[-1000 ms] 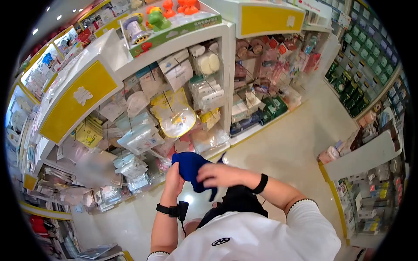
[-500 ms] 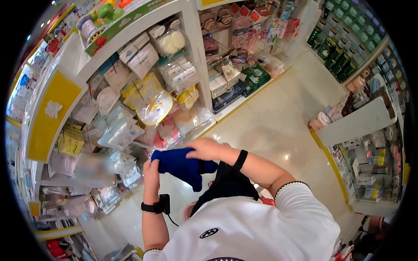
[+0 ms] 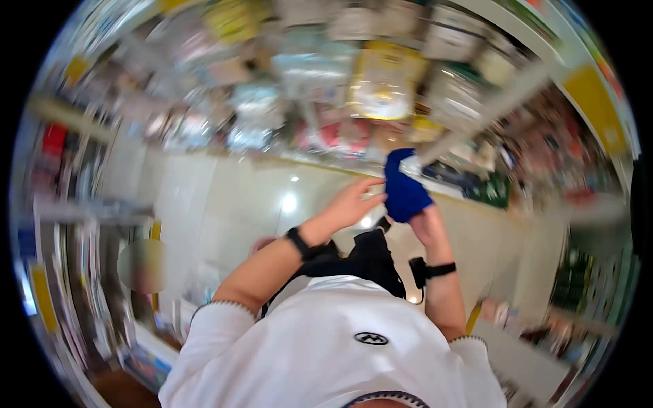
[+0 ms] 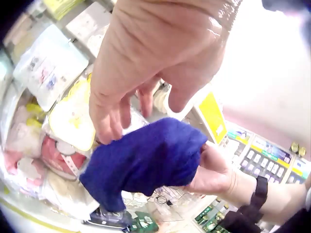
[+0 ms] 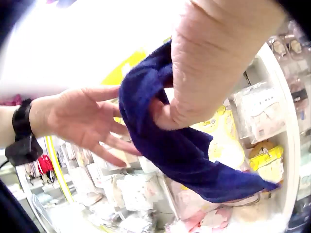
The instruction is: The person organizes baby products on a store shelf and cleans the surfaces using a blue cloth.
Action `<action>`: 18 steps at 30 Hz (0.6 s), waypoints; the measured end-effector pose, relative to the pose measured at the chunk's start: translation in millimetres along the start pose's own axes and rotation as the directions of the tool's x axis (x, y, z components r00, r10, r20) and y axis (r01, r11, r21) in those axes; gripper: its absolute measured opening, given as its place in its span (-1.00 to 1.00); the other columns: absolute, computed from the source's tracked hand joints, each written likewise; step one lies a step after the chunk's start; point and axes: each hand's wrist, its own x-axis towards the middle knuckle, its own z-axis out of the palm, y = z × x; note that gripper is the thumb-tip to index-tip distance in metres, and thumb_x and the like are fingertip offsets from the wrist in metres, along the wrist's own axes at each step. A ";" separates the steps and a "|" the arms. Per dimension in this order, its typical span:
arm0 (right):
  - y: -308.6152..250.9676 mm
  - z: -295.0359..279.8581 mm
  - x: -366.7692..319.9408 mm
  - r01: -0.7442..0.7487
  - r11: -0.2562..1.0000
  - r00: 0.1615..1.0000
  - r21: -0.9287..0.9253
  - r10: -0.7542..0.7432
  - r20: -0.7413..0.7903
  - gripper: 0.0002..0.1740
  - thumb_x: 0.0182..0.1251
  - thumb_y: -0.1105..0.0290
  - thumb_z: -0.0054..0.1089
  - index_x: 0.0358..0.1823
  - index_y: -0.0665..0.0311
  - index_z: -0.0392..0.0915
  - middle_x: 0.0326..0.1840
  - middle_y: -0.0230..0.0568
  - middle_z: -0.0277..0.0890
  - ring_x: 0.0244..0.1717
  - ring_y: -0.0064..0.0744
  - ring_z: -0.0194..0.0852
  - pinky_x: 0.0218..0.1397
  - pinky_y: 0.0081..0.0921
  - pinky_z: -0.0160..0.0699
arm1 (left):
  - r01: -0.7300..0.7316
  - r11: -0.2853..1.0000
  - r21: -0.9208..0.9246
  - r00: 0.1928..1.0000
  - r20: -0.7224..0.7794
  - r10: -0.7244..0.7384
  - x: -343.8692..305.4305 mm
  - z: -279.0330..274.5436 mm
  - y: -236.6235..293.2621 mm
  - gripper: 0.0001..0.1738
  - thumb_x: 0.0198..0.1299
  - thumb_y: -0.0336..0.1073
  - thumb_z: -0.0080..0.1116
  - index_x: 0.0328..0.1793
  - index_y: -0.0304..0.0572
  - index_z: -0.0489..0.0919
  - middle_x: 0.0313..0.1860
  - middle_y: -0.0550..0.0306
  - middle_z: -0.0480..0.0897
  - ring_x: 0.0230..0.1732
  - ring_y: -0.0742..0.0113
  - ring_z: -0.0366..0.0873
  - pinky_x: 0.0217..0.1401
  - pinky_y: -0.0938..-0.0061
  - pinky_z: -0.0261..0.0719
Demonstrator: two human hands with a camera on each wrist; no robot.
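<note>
A dark-blue piece of soft cloth [image 3: 405, 192] is held up in front of the body. My right hand [image 3: 427, 228] grips its lower end; the right wrist view shows the thumb [image 5: 164, 116] pressed against the fabric, with the other fingers hidden. To the left, my left hand [image 3: 350, 204] has its fingers loosely spread, tips right at the cloth's edge. Seen in the left wrist view, the left fingers hang above the draped blue fabric [image 4: 146, 160]. A pointed end of it trails to the lower right in the right wrist view.
Shop shelving with hanging packaged goods runs along the front, among them a yellow-edged bib [image 3: 388, 81]. Pale tiled floor [image 3: 224, 197] lies below. Another shelf unit [image 3: 88, 265] stands at left, and a low white display [image 3: 524, 353] at right.
The head view has swung round, bringing the front shelves to the top. My left hand has let go of the cloth; my right hand has gone from touching it to gripping its lower end.
</note>
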 end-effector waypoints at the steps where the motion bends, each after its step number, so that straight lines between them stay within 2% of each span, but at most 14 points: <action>1: -1.7 -1.6 0.5 -0.048 0.998 0.999 0.050 0.047 0.025 -0.55 0.32 0.20 -0.03 0.15 0.29 0.33 0.04 -0.18 0.46 -0.01 -0.35 0.46 0.07 -0.40 0.43 | 0.020 0.996 -0.088 0.998 -0.049 -0.025 8.0 11.5 -14.9 -0.37 0.16 -0.05 0.13 0.32 -0.07 0.26 0.24 -0.05 0.31 0.22 0.09 0.29 0.19 0.38 0.35; 3: -1.8 3.8 3.0 -0.119 0.984 0.991 0.134 0.110 0.073 -0.51 0.34 0.16 -0.11 0.20 0.31 0.27 0.14 -0.14 0.38 0.10 -0.29 0.39 0.17 -0.31 0.38 | 0.041 0.972 -0.230 0.999 0.006 -0.041 2.0 17.5 -1.2 -0.04 0.10 0.15 0.11 0.40 -0.33 -0.01 0.35 -0.26 0.11 0.37 0.03 0.07 0.38 0.35 0.06; 4: -2.2 8.6 5.7 -0.142 0.975 0.987 0.171 0.127 0.096 -0.49 0.36 0.13 -0.15 0.21 0.31 0.25 0.18 -0.11 0.33 0.16 -0.25 0.35 0.21 -0.27 0.35 | 0.063 0.937 -0.344 0.998 0.041 -0.052 9.8 26.3 -16.6 0.01 0.10 0.17 0.09 0.40 -0.43 -0.08 0.36 -0.30 0.06 0.40 0.01 0.00 0.40 0.36 0.00; 7: -3.1 17.7 4.5 -0.162 0.947 0.979 0.276 0.119 0.169 -0.47 0.39 0.10 -0.26 0.23 0.32 0.23 0.21 -0.05 0.30 0.21 -0.15 0.29 0.27 -0.21 0.29 | 0.017 0.878 -0.478 1.000 -0.008 -0.024 -6.0 17.5 -0.9 -0.03 0.16 0.16 0.03 0.46 -0.21 -0.19 0.38 -0.25 0.00 0.42 0.03 -0.06 0.41 0.35 -0.05; 8: -1.7 19.0 6.3 -0.181 0.948 0.977 0.263 0.143 0.156 -0.47 0.39 0.10 -0.27 0.23 0.32 0.23 0.21 -0.05 0.30 0.20 -0.14 0.29 0.27 -0.21 0.29 | -0.022 0.837 -0.546 0.999 -0.049 -0.005 -6.6 19.3 -5.1 -0.04 0.16 0.15 0.03 0.47 -0.17 -0.20 0.39 -0.24 -0.02 0.42 0.04 -0.07 0.41 0.34 -0.06; 9: -1.2 18.0 7.6 -0.197 0.947 0.977 0.252 0.167 0.136 -0.47 0.39 0.10 -0.27 0.23 0.32 0.23 0.21 -0.05 0.30 0.20 -0.14 0.29 0.27 -0.20 0.28 | -0.024 0.742 -0.670 0.995 -0.089 -0.048 -9.5 17.2 -0.9 -0.06 0.18 0.13 0.01 0.47 -0.15 -0.19 0.39 -0.20 -0.05 0.41 0.04 -0.06 0.41 0.33 -0.07; 10: -3.5 13.2 14.9 -0.218 0.944 0.974 0.246 0.195 0.113 -0.47 0.39 0.10 -0.27 0.23 0.32 0.23 0.22 -0.04 0.29 0.20 -0.14 0.29 0.27 -0.20 0.28 | -0.048 0.791 -0.610 0.973 -0.208 -0.101 -3.3 17.0 -2.0 -0.07 0.15 0.14 0.04 0.46 -0.11 -0.16 0.37 -0.18 -0.05 0.40 0.03 -0.06 0.41 0.34 -0.05; 11: -4.0 15.1 17.3 -0.241 0.934 0.961 0.262 0.192 0.197 -0.47 0.39 0.11 -0.28 0.23 0.33 0.23 0.22 -0.04 0.29 0.19 -0.13 0.30 0.28 -0.20 0.28 | -0.039 0.826 -0.562 0.938 -0.306 -0.163 -1.8 20.0 -5.6 -0.07 0.13 0.16 0.05 0.46 -0.10 -0.13 0.36 -0.17 -0.06 0.40 0.01 -0.08 0.41 0.33 -0.04; 12: -5.6 13.3 20.5 -0.246 0.936 0.959 0.252 0.199 0.200 -0.47 0.39 0.11 -0.29 0.23 0.33 0.23 0.22 -0.04 0.29 0.19 -0.12 0.30 0.28 -0.20 0.28 | -0.019 0.859 -0.512 0.889 -0.402 -0.220 2.8 24.6 -9.6 -0.07 0.11 0.17 0.07 0.45 -0.09 -0.09 0.36 -0.16 -0.08 0.40 -0.01 -0.10 0.41 0.32 -0.04; 13: -7.7 10.5 24.5 -0.257 0.937 0.956 0.237 0.211 0.204 -0.47 0.39 0.11 -0.29 0.23 0.34 0.23 0.22 -0.04 0.29 0.19 -0.12 0.30 0.28 -0.20 0.27 | 0.002 0.850 -0.527 0.863 -0.428 -0.268 8.1 30.5 -13.6 -0.05 0.06 0.21 0.08 0.44 -0.07 -0.05 0.35 -0.17 -0.12 0.41 -0.04 -0.15 0.41 0.31 -0.03; 14: -8.3 9.4 26.8 -0.273 0.937 0.951 0.219 0.228 0.209 -0.47 0.38 0.12 -0.30 0.23 0.34 0.23 0.22 -0.04 0.29 0.19 -0.11 0.30 0.28 -0.19 0.27 | 0.028 0.840 -0.542 0.852 -0.427 -0.304 10.8 34.2 -13.6 -0.06 0.05 0.23 0.08 0.42 -0.12 0.00 0.36 -0.19 -0.07 0.40 -0.02 -0.10 0.41 0.32 -0.03; 15: -9.0 9.6 24.8 -0.227 0.960 0.971 0.164 0.210 0.117 -0.46 0.38 0.12 -0.31 0.23 0.34 0.23 0.23 -0.03 0.29 0.21 -0.10 0.28 0.29 -0.17 0.26 | 0.011 0.802 -0.597 0.891 -0.357 -0.279 12.0 34.2 -10.4 -0.05 0.04 0.24 0.08 0.41 -0.14 0.03 0.35 -0.21 -0.02 0.39 -0.02 -0.05 0.40 0.32 -0.01; 16: -13.3 13.0 24.4 -0.234 0.960 0.971 0.155 0.223 0.088 -0.46 0.38 0.12 -0.30 0.23 0.33 0.23 0.23 -0.02 0.28 0.22 -0.09 0.27 0.28 -0.12 0.26 | -0.005 0.760 -0.649 0.926 -0.290 -0.242 13.3 32.9 -6.4 -0.05 0.03 0.25 0.08 0.40 -0.17 0.06 0.35 -0.23 0.03 0.37 -0.01 0.00 0.39 0.32 0.01; 18: -21.6 -3.4 30.0 -0.247 0.957 0.969 0.153 0.243 0.045 -0.47 0.37 0.13 -0.29 0.24 0.32 0.23 0.23 -0.01 0.28 0.22 -0.09 0.27 0.28 -0.07 0.26 | 0.002 0.632 -0.775 0.985 -0.109 -0.137 14.5 36.2 2.6 -0.05 0.00 0.24 0.13 0.35 -0.28 0.13 0.25 -0.25 0.25 0.27 0.02 0.23 0.31 0.34 0.19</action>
